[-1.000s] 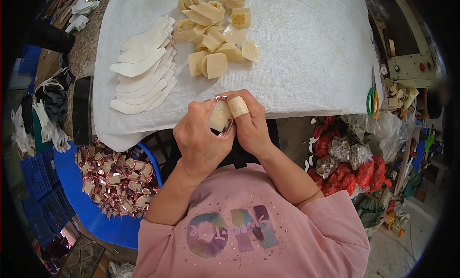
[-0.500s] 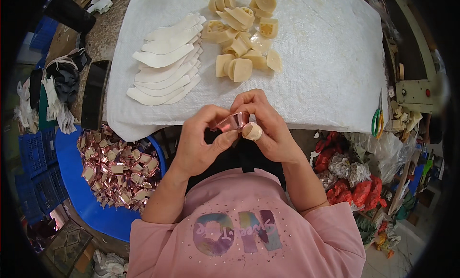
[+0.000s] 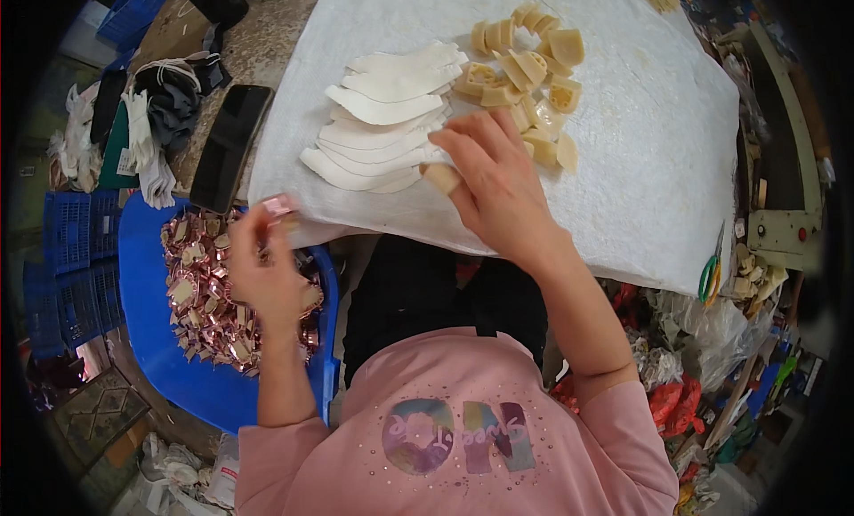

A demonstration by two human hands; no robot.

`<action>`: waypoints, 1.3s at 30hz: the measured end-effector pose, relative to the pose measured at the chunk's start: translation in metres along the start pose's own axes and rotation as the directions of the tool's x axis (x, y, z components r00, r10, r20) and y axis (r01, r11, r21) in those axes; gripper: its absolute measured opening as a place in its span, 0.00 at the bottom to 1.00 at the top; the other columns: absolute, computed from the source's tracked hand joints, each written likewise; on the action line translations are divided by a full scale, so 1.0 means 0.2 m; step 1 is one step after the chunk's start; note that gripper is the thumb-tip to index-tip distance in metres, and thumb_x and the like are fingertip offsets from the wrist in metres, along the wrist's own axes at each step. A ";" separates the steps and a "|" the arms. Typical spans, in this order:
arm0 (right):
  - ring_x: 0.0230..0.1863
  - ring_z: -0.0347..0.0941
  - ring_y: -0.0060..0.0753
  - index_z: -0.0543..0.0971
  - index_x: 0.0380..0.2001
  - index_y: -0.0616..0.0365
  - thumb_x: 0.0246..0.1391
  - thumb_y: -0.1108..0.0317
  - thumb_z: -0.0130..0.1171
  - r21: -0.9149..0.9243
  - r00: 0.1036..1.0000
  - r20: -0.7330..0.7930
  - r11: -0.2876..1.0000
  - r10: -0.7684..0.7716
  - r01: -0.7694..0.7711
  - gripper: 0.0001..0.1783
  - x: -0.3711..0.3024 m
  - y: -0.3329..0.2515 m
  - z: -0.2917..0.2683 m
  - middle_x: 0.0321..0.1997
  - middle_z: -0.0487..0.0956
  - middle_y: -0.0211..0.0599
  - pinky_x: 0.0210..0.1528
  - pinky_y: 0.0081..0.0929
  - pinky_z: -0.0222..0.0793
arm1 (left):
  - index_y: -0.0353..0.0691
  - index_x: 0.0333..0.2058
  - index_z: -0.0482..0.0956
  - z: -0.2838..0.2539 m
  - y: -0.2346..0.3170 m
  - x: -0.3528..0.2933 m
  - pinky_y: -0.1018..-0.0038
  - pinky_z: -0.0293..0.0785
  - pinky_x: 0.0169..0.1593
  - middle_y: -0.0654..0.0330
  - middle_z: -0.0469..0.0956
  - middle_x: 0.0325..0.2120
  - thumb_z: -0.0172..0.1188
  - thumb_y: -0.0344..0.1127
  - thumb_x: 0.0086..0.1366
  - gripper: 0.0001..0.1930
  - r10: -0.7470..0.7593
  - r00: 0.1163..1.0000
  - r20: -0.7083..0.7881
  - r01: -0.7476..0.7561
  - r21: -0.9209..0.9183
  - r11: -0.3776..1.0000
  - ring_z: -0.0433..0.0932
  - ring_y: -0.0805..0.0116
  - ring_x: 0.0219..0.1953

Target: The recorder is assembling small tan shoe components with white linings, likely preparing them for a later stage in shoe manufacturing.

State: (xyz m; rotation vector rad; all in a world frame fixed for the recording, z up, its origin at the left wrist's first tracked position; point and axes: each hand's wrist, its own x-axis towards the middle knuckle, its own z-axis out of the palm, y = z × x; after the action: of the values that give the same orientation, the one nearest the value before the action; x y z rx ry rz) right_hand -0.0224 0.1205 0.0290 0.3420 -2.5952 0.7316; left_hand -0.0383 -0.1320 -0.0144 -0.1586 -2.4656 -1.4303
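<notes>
My left hand (image 3: 267, 271), blurred by motion, is over the near left side of the blue tub (image 3: 142, 338). Its fingers are closed on a shiny pink metallic piece (image 3: 278, 205), shaped like a small shoe heel. Above the sheet, my right hand (image 3: 503, 187) has thumb and forefinger apart, with a beige cover on the thumb. Those fingertips are at the right edge of the stacked white curved strips (image 3: 382, 102); I see nothing held between them. Just beyond this hand are loose beige heel-shaped blocks (image 3: 565, 49).
A white woven sheet (image 3: 649, 142) covers the table. Many pink metallic pieces (image 3: 209, 294) fill the tub. A black phone (image 3: 233, 147) lies left of the sheet; scissors with green and orange handles (image 3: 709, 278) hang at its right edge. Red and clear plastic bags (image 3: 676, 405) sit at the right.
My hands, earlier together on the pink metallic piece, have parted. The left has carried it left to the tub; the right has moved forward to the white strips. The view has shifted too.
</notes>
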 end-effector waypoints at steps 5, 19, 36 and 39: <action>0.45 0.65 0.41 0.77 0.35 0.60 0.38 0.79 0.56 -0.093 0.999 0.004 0.995 -0.047 0.048 0.15 0.15 0.08 0.08 0.41 0.74 0.38 0.49 0.33 0.62 | 0.38 0.48 0.74 -0.52 -0.37 0.01 0.70 0.65 0.47 0.57 0.75 0.39 0.51 0.32 0.64 0.14 0.109 0.927 -0.360 0.123 0.564 0.817 0.71 0.64 0.41; 0.45 0.66 0.38 0.79 0.32 0.57 0.42 0.76 0.53 -0.242 0.986 0.129 0.961 -0.109 0.138 0.11 0.46 0.18 0.27 0.35 0.75 0.35 0.45 0.35 0.60 | 0.37 0.39 0.77 0.18 0.15 0.26 0.65 0.65 0.52 0.55 0.73 0.41 0.56 0.20 0.48 0.17 0.411 0.899 0.151 -0.426 0.084 0.901 0.70 0.56 0.47; 0.42 0.66 0.41 0.77 0.29 0.58 0.36 0.82 0.51 -0.244 0.969 0.244 0.965 -0.038 0.099 0.13 0.55 0.18 0.40 0.34 0.74 0.37 0.48 0.37 0.54 | 0.40 0.36 0.79 0.42 0.09 0.27 0.65 0.65 0.49 0.58 0.74 0.37 0.59 0.25 0.50 0.12 0.534 0.799 0.279 -0.593 0.207 0.778 0.72 0.60 0.47; 0.37 0.70 0.44 0.76 0.29 0.59 0.36 0.81 0.52 -0.164 0.972 0.215 0.978 -0.090 0.127 0.12 0.55 0.23 0.36 0.30 0.76 0.43 0.52 0.41 0.54 | 0.41 0.35 0.80 0.42 0.09 0.27 0.65 0.65 0.49 0.58 0.74 0.36 0.60 0.25 0.50 0.12 0.521 0.808 0.274 -0.578 0.198 0.792 0.72 0.60 0.46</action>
State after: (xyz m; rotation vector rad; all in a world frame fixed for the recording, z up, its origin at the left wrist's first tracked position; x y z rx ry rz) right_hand -0.1587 0.1056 0.0038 0.5259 -2.7840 0.4434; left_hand -0.1016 -0.0530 -0.0220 -0.9313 -2.4364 -0.8438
